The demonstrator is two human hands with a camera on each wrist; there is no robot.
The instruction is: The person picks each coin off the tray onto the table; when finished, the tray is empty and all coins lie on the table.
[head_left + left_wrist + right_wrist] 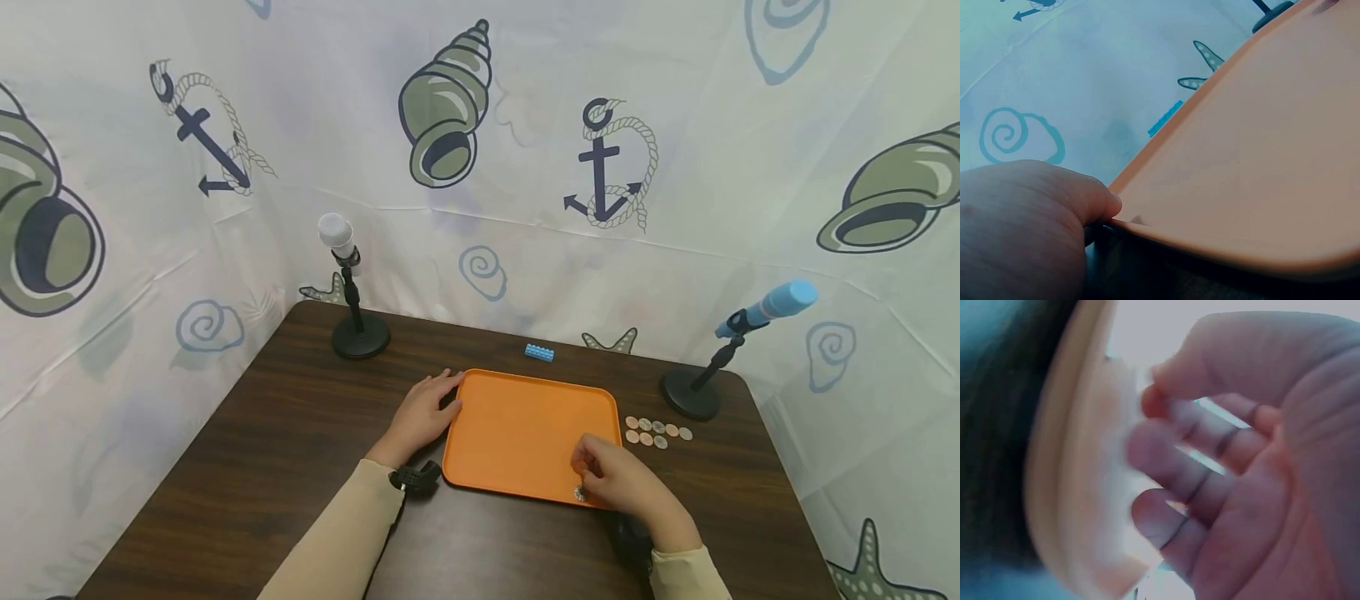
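Note:
An orange tray [525,429] lies on the table. My left hand [423,419] rests at its far left corner, fingers stretched along the edge. In the left wrist view the thumb [1100,199] touches the rim; the other fingers are hidden. My right hand [611,475] is over the tray's near right part, fingers bent and thumb meeting the index fingertip in the right wrist view. I cannot tell whether a thing is between them. Just below these fingertips, a small silvery coin [580,493] sits by the near rim. Several coins [646,438] lie in two rows right of the tray.
A blue toy brick [539,352] is behind the tray. Microphones on black stands are at the back: a white one [335,233] on the left, a blue one [780,302] on the right. A printed cloth [525,167] hangs behind the dark wooden table [247,450].

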